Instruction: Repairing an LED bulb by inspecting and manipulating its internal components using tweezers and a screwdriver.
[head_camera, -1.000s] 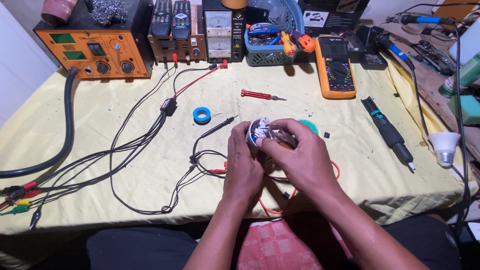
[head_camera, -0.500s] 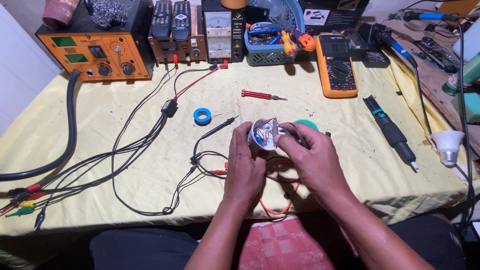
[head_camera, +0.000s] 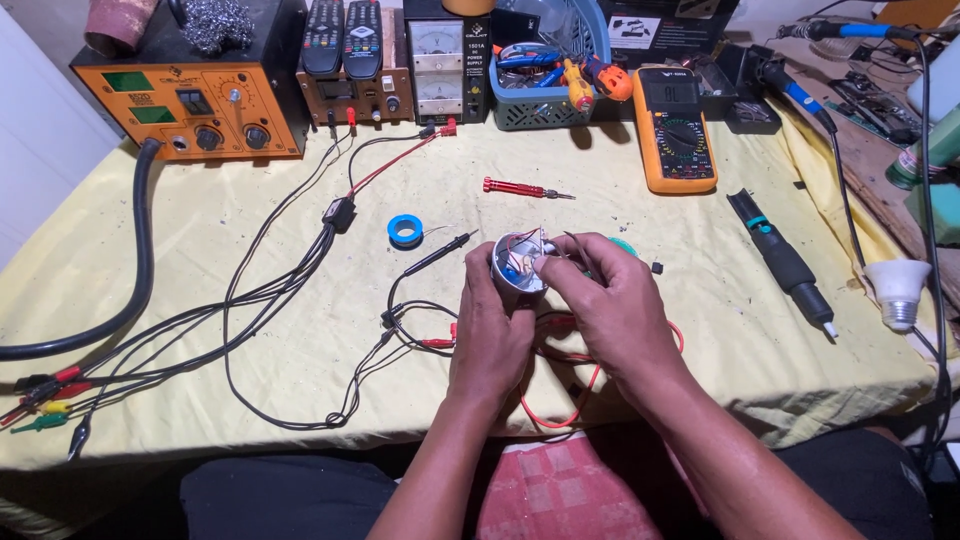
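My left hand (head_camera: 495, 335) grips a small round grey housing (head_camera: 508, 268) with red and blue wires and a little circuit board inside it, held above the yellow table cover (head_camera: 250, 200). My right hand (head_camera: 610, 300) pinches the board at the housing's open top with thumb and forefinger. Red and black test leads (head_camera: 420, 320) lie under and beside both hands. A green round object (head_camera: 625, 243) shows just behind my right hand, mostly hidden.
A blue tape roll (head_camera: 405, 230) and a red screwdriver (head_camera: 520, 188) lie behind the hands. An orange meter (head_camera: 675, 130), black soldering tool (head_camera: 785, 262) and white bulb part (head_camera: 895, 292) sit right. An orange station (head_camera: 190, 100), power supply (head_camera: 440, 70) and basket (head_camera: 545, 85) line the back.
The housing has tilted so its open side faces up more, and my right fingers have shifted onto the board inside it. Both hands stay in about the same place.
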